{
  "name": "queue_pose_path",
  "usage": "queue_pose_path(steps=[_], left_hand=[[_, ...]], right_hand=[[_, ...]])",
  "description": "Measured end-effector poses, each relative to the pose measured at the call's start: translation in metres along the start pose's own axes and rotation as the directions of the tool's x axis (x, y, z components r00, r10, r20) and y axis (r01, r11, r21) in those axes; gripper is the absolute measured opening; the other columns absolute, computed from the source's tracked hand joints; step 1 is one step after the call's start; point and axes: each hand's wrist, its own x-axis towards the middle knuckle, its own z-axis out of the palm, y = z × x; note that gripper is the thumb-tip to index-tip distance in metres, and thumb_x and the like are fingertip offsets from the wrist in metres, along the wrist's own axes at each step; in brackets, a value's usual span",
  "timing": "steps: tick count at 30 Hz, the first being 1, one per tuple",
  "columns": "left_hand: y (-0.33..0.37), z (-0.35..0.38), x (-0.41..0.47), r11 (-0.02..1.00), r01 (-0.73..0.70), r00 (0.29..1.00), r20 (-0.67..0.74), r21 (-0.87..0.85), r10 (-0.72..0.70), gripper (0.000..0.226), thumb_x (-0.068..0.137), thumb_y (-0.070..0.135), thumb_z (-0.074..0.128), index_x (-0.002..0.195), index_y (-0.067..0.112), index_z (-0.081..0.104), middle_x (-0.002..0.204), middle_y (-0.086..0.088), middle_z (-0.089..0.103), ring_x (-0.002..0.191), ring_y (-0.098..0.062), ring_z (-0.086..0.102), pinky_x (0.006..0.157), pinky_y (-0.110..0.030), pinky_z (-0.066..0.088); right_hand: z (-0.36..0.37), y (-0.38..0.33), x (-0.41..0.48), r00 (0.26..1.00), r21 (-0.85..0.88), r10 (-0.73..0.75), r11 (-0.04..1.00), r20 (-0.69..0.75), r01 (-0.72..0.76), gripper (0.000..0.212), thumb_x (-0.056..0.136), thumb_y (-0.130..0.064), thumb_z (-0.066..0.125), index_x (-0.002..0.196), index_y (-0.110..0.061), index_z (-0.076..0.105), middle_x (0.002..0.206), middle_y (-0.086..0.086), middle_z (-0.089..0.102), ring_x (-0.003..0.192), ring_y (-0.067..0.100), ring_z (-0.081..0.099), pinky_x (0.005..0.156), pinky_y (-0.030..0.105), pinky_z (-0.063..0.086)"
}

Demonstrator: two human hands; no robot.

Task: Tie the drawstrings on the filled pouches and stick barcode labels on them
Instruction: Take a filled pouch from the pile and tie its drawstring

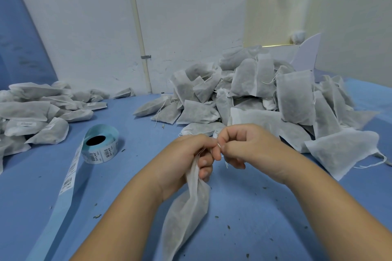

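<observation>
Head view: you're holding one pouch [186, 207] low over the worktop [265, 218], close to you. Your left hand [184, 154] is gripping its bunched neck; your right hand [244, 144] is pinching the drawstring [219, 146] just beside the left fingers. Knot is looking mid-tie, can't tell if it's cinching yet. No label is showing on this pouch.

Left pile [31, 112]: several are showing white barcode labels, so I'm reading those as done. Right pile [265, 91]: a bigger heap, strings hanging loose, no labels showing. I'm reading that as backlog, so most of the job is waiting.

Label roll [99, 144] is sitting left of your hands, its pale blue strip [67, 180] trailing towards you with labels on it.

Pouches are looking like white non-woven fabric: semi-sheer, grey fill showing through, soft and lumpy, rectangular when lying flat, tapering where bunched. String is thin and white. Worktop is matte blue, carrying scattered dark crumbs.
</observation>
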Motion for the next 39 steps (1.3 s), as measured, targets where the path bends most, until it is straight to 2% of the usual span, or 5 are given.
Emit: queue_pose_path(steps=[6, 13, 18, 30, 39], left_hand=[[-0.001, -0.003, 0.0, 0.999, 0.038, 0.999, -0.002, -0.028, -0.038, 0.033, 0.093, 0.022, 0.054, 0.062, 0.015, 0.066, 0.054, 0.001, 0.035, 0.043, -0.012, 0.037, 0.054, -0.026, 0.034], [-0.002, -0.004, 0.001, 0.994, 0.061, 0.996, -0.057, -0.095, -0.066, 0.02, 0.061, 0.032, 0.073, 0.067, 0.013, 0.072, 0.063, 0.004, 0.048, 0.041, -0.012, 0.039, 0.043, -0.024, 0.036], [-0.003, -0.002, 0.0, 0.996, 0.027, 0.992, -0.118, -0.083, -0.037, 0.016, 0.073, 0.025, 0.075, 0.076, 0.01, 0.072, 0.078, -0.001, 0.05, 0.045, -0.016, 0.044, 0.046, -0.026, 0.038], [-0.003, -0.001, 0.001, 0.999, -0.039, 0.98, -0.192, 0.019, 0.042, 0.022, 0.086, 0.029, 0.07, 0.067, 0.018, 0.071, 0.064, 0.002, 0.052, 0.049, -0.016, 0.054, 0.054, -0.027, 0.04], [-0.004, -0.001, 0.003, 0.992, -0.125, 0.957, -0.262, 0.006, 0.122, 0.026, 0.09, 0.03, 0.065, 0.067, 0.019, 0.07, 0.064, 0.004, 0.051, 0.049, -0.015, 0.052, 0.049, -0.021, 0.041]], right_hand=[[-0.001, 0.003, 0.0, 0.998, 0.039, -0.013, 0.999, 0.058, 0.011, 0.012, 0.067, -0.013, 0.049, 0.071, -0.011, 0.06, 0.057, -0.01, 0.055, 0.052, 0.011, 0.043, 0.05, 0.017, 0.036], [-0.002, 0.011, 0.006, 0.999, 0.076, 0.014, 0.997, 0.031, -0.017, 0.01, 0.064, -0.019, 0.053, 0.059, -0.025, 0.06, 0.06, 0.001, 0.05, 0.052, 0.012, 0.044, 0.049, 0.02, 0.036], [-0.003, 0.015, 0.008, 0.999, 0.083, 0.013, 0.996, 0.03, -0.016, 0.007, 0.061, -0.021, 0.053, 0.058, -0.023, 0.059, 0.057, 0.0, 0.048, 0.053, 0.015, 0.044, 0.05, 0.022, 0.035], [-0.003, 0.014, 0.007, 0.999, 0.069, 0.032, 0.997, 0.004, -0.032, 0.01, 0.064, -0.017, 0.051, 0.059, -0.022, 0.057, 0.052, -0.002, 0.047, 0.05, 0.014, 0.044, 0.047, 0.02, 0.036], [-0.004, 0.003, 0.006, 0.984, 0.152, -0.001, 0.988, -0.178, 0.028, 0.008, 0.087, -0.007, 0.061, 0.085, -0.014, 0.064, 0.07, -0.001, 0.065, 0.054, 0.017, 0.059, 0.048, 0.025, 0.042]])
